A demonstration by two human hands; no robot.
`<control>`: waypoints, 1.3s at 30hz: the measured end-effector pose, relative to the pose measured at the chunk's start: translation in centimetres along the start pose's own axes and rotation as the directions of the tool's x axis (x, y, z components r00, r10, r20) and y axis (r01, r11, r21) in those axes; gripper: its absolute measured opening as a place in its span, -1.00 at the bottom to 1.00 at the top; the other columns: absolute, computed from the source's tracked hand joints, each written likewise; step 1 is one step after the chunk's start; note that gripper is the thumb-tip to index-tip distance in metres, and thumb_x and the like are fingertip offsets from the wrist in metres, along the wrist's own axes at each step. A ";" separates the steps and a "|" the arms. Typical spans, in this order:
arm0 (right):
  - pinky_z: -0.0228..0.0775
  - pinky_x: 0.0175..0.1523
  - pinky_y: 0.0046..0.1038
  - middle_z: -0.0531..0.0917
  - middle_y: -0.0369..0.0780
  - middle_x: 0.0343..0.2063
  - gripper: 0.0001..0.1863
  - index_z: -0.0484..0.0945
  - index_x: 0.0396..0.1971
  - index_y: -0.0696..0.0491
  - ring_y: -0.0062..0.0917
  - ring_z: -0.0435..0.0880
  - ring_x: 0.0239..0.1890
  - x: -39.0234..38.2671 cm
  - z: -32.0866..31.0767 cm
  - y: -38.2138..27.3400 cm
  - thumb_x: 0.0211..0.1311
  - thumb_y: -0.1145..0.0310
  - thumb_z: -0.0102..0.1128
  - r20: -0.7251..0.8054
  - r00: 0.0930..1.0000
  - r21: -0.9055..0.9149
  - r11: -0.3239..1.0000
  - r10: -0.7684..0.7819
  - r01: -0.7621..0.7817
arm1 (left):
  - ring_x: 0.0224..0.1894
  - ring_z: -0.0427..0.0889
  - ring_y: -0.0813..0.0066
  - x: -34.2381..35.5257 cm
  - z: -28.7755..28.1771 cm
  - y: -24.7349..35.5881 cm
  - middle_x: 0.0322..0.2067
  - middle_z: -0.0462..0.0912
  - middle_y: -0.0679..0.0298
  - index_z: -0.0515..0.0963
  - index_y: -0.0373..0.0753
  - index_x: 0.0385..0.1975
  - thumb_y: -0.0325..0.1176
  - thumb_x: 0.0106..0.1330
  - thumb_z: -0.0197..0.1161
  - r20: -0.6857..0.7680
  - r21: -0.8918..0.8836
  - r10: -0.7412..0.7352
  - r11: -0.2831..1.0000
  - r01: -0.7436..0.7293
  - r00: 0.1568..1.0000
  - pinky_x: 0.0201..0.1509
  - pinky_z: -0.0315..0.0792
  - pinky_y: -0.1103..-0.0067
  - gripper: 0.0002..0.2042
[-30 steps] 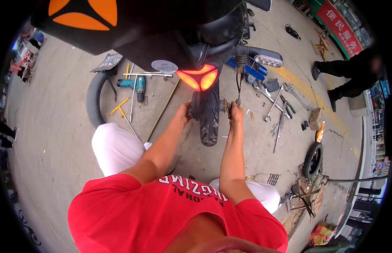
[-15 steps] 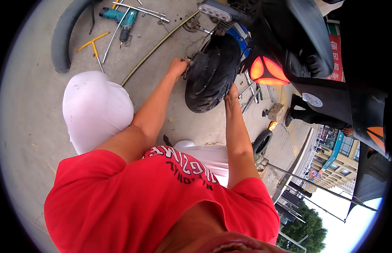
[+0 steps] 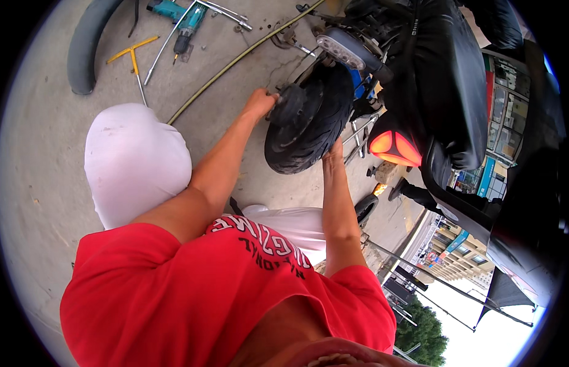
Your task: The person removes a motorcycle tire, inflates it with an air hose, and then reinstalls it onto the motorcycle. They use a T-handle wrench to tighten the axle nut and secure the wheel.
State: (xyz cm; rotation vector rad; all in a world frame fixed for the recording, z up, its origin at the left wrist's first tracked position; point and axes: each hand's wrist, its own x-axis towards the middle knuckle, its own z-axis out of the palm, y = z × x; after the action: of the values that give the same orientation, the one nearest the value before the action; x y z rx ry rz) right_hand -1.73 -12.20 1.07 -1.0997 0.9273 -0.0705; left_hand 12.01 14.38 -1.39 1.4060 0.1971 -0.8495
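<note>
A black scooter wheel (image 3: 324, 125) with a grooved tyre stands tilted under the rear of a scooter. My left hand (image 3: 262, 103) is closed at the left side of its dark hub (image 3: 289, 107), the fingertips partly hidden there. On the other side, my right hand (image 3: 336, 150) holds the tyre low on its right edge, and most of its fingers are out of sight behind the tread. Above the wheel are a clear-lensed lamp (image 3: 341, 51) and a blue part (image 3: 361, 84). The lit orange-red tail light (image 3: 394, 148) is to the right.
A loose tyre (image 3: 82, 55), a teal power drill (image 3: 185, 33), a yellow T-handle wrench (image 3: 134, 55) and metal rods lie on the concrete at left. A yellowish hose (image 3: 229, 66) crosses the ground. The black seat (image 3: 453, 92) overhangs at right; a person's shoe (image 3: 397, 188) is beyond.
The view has shifted, and the scooter's rear and tail light appear lower and turned. The wheel sits slightly lower and further left in the picture, with both hands still at it.
</note>
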 end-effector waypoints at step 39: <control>0.55 -0.35 -0.41 0.67 -0.17 -0.44 -0.66 0.56 -0.25 0.11 -0.39 0.65 -0.50 2.8 -0.3 0.9 0.37 0.16 -0.10 -0.170 0.981 0.291 0.946 -0.094 0.141 | -0.68 0.37 0.48 1.5 4.0 -0.7 -0.62 0.49 0.24 0.51 -0.37 -0.42 -0.25 0.32 0.14 0.020 -0.049 0.059 0.997 -0.058 0.998 -0.63 0.21 0.49 -0.74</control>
State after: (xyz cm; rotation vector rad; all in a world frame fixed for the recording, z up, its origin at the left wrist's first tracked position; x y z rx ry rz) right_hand -0.46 -13.33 -1.38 -0.8706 0.9514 -0.3896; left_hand 11.20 10.22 -2.00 1.3503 0.1585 -0.8057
